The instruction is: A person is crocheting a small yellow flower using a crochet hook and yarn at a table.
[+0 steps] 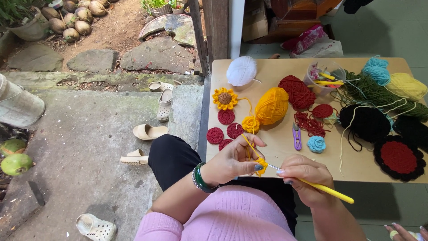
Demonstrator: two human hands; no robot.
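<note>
Now left hand (232, 160) grip pinches yellow crochet piece (261, 166); right hand (304, 177) grip holds hook (325, 189).

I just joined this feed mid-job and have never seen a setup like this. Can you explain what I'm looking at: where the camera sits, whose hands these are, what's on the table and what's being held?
There is no machine here. The single picture comes from a camera worn on a person's head, looking down at their own two bare hands over their lap.

The left hand pinches a small yellow crochet piece, with yellow yarn running up to the yellow yarn ball. The right hand holds a yellow-handled crochet hook, its metal tip at the piece.

On the wooden table lie a white yarn ball, a dark red yarn ball, a crocheted sunflower, small red crocheted discs, purple snips, a blue crocheted flower and a black-and-red round mat.

Another person's fingers show at the lower right corner.
</note>
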